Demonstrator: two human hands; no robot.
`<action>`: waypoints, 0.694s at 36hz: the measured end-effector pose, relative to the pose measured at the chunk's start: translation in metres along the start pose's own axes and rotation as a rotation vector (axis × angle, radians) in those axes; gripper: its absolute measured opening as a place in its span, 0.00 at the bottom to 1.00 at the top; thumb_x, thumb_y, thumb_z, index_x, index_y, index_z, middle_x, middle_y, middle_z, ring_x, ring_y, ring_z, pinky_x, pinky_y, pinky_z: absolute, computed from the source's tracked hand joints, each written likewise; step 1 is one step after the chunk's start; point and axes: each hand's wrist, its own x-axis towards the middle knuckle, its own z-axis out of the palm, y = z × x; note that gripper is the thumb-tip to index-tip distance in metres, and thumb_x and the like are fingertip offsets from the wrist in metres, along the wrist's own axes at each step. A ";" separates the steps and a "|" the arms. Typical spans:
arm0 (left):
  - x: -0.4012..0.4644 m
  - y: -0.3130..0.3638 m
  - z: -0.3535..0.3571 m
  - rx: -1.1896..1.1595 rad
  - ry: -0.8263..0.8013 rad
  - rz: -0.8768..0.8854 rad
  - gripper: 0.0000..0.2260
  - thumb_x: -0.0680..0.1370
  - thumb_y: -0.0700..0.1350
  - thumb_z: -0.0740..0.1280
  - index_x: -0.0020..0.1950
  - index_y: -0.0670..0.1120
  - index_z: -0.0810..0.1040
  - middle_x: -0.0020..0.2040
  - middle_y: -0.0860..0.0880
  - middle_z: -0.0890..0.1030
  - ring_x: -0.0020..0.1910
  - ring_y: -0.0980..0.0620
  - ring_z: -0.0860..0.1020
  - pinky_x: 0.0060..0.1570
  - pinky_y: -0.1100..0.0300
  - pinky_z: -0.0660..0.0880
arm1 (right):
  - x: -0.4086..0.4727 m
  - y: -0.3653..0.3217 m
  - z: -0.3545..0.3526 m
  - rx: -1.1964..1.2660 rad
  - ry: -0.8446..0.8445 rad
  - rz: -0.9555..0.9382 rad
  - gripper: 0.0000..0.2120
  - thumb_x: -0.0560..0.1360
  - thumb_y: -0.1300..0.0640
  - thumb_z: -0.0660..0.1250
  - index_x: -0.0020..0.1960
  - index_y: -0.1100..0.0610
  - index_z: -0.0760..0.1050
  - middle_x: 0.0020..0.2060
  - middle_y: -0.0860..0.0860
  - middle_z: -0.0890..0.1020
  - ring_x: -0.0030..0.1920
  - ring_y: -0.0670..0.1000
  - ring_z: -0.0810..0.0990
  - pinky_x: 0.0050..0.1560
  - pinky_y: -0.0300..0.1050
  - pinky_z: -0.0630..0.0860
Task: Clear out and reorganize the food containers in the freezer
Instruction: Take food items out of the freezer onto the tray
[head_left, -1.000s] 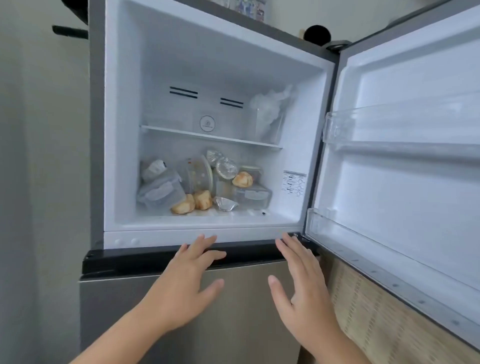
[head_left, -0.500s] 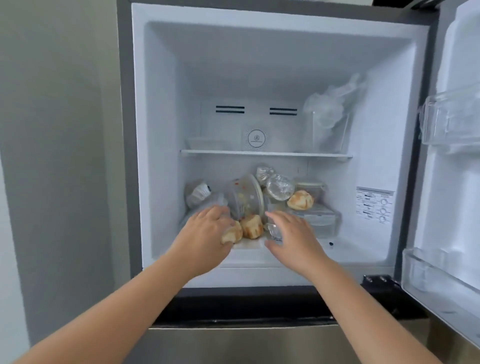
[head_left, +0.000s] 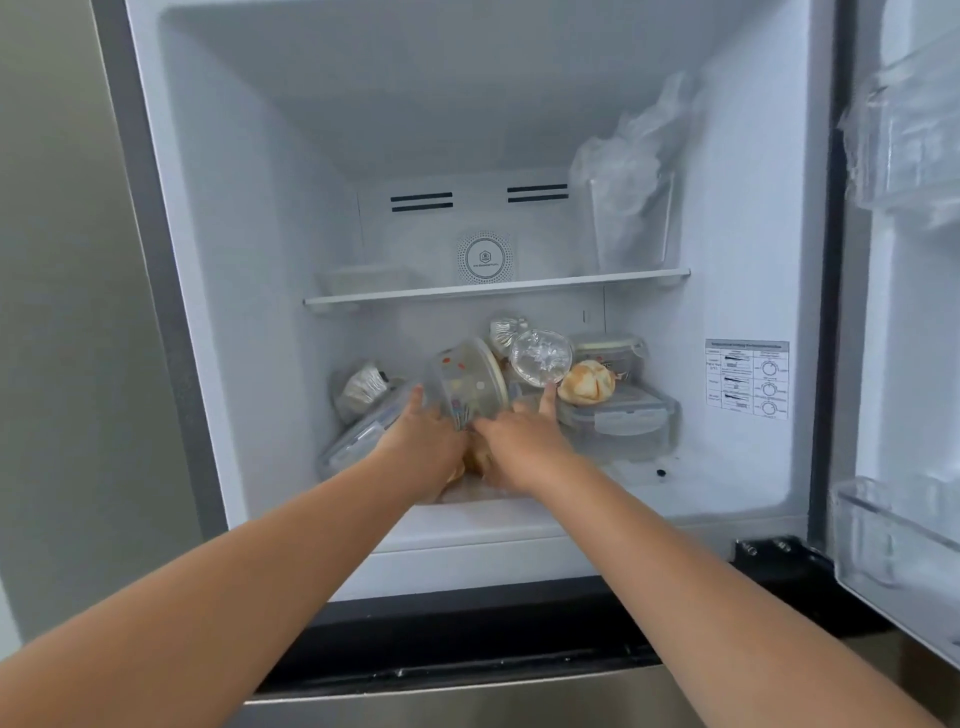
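Note:
The freezer (head_left: 249, 260) stands open with its lower level crowded. A round clear container with coloured dots (head_left: 465, 379) lies tipped on its side there. My left hand (head_left: 421, 441) grips its left side with the thumb up against the wall. My right hand (head_left: 524, 441) holds its lower right, index finger raised along it. Beneath my hands are pale buns (head_left: 470, 462), mostly hidden. A tilted rectangular lidded container (head_left: 353, 441) lies at the left, and another one (head_left: 618, 421) at the right carries a bun (head_left: 587, 382).
Foil cups (head_left: 361, 387) and a clear plastic cup (head_left: 540, 356) sit behind the round container. The upper shelf (head_left: 493, 286) holds a flat tray (head_left: 363, 278) and a tub with a plastic bag (head_left: 628, 208). The open door's bins (head_left: 893, 519) jut out at the right.
Both hands went from the freezer's front edge into the lower level, passed over the buns, and now hold the dotted round container. My view has moved closer.

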 end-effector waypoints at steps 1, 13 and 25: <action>0.000 0.000 0.001 -0.003 0.009 -0.002 0.27 0.76 0.42 0.61 0.74 0.44 0.58 0.72 0.41 0.66 0.73 0.42 0.59 0.71 0.38 0.43 | 0.000 0.000 0.000 -0.016 0.003 -0.002 0.20 0.75 0.53 0.64 0.66 0.49 0.69 0.60 0.54 0.77 0.71 0.61 0.61 0.66 0.74 0.35; -0.015 -0.012 0.014 -0.189 0.195 0.076 0.23 0.72 0.52 0.66 0.65 0.50 0.66 0.62 0.48 0.72 0.65 0.47 0.68 0.72 0.45 0.47 | 0.003 0.008 0.004 0.056 0.088 0.010 0.25 0.68 0.49 0.69 0.63 0.51 0.67 0.60 0.56 0.75 0.70 0.60 0.63 0.65 0.72 0.33; -0.054 -0.024 0.006 -0.645 0.340 0.017 0.28 0.66 0.64 0.69 0.62 0.56 0.69 0.55 0.56 0.75 0.56 0.55 0.71 0.60 0.60 0.66 | -0.011 0.008 -0.007 0.392 0.255 -0.010 0.21 0.66 0.46 0.69 0.57 0.47 0.68 0.56 0.47 0.73 0.63 0.52 0.71 0.70 0.65 0.38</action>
